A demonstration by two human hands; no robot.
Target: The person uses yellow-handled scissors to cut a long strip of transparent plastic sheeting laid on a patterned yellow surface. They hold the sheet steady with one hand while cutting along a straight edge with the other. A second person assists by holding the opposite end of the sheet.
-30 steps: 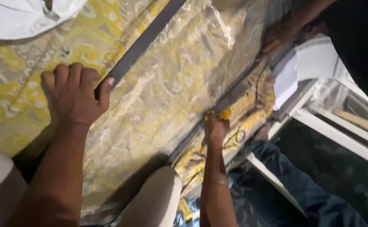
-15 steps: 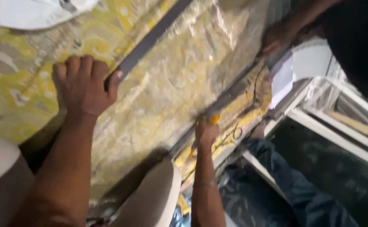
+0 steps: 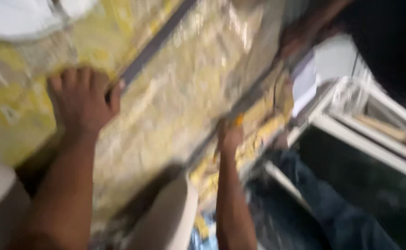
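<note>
Fingers [image 3: 80, 78] of left hand [image 3: 82, 104] now nearer the grey strip [image 3: 154, 44].

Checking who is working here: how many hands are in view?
3. The left hand lies flat on the yellow fabric; the right hand is at its edge; another person's hand is upper right, blurred. Others may be hidden.
</note>
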